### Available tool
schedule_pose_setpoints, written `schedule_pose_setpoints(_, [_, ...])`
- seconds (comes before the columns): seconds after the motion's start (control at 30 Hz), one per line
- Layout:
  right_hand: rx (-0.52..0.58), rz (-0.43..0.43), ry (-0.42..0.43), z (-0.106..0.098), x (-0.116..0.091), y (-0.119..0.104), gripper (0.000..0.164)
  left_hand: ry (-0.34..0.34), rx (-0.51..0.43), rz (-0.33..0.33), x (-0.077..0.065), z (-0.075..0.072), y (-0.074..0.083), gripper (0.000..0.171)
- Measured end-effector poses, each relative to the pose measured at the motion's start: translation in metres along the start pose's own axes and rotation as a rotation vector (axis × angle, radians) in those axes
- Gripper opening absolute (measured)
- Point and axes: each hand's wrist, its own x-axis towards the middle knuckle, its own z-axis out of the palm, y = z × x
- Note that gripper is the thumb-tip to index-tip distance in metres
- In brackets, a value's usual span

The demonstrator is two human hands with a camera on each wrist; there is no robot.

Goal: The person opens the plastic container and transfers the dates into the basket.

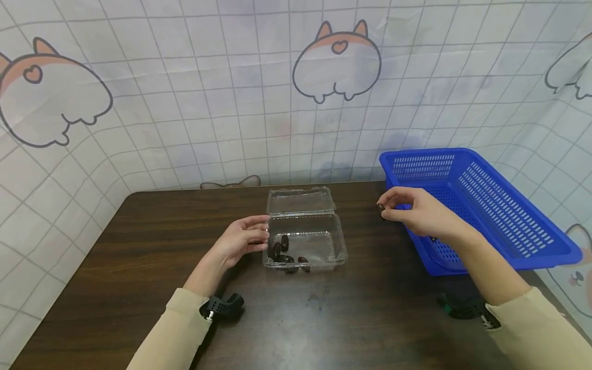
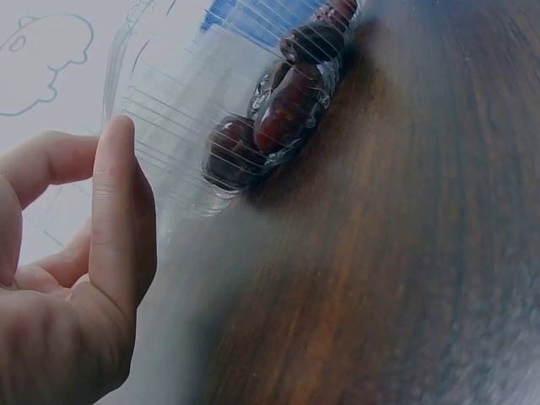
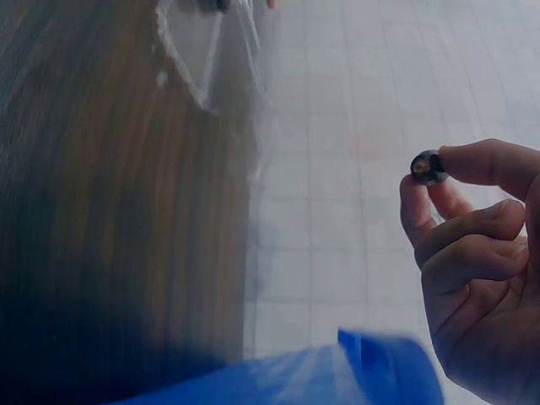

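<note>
My right hand (image 1: 418,210) pinches a dark brown date (image 3: 428,167) between thumb and fingertips, held up beside the basket's left edge. A clear plastic clamshell box (image 1: 343,246) sits on the table with its lid (image 1: 300,200) raised at the back. Several glossy dates (image 1: 284,242) lie in its front left part. At the box's left wall my left hand (image 1: 241,237) rests its extended fingertips. From the left wrist, dates (image 2: 291,110) show through the clear wall, and the thumb (image 2: 114,211) is upright at its edge.
A blue perforated plastic basket (image 1: 518,210) stands at the right of the table, partly behind my right forearm. Something small and dark (image 1: 433,238) shows inside it near that arm. The brown wooden table (image 1: 152,246) ends at a wall covering (image 1: 208,103) with a grid and animal drawings.
</note>
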Motion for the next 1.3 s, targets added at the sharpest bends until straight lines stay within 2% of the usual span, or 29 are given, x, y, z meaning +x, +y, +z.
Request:
schedule_pose_setpoints(0.43, [0.017, 0.05, 0.088, -0.027, -0.02, 0.024, 0.037, 0.006, -0.005, -0.01, 0.0, 0.0, -0.003, 0.054])
schedule_pose_setpoints(0.9, [0.053, 0.039, 0.18, -0.044, -0.035, 0.051, 0.036, 0.001, -0.009, 0.001, 0.0, 0.0, 0.001, 0.054])
schedule_pose_setpoints(1.3, [0.016, 0.062, 0.176, -0.052, -0.044, 0.073, 0.036, 0.005, -0.018, -0.004, 0.0, 0.001, -0.001, 0.053])
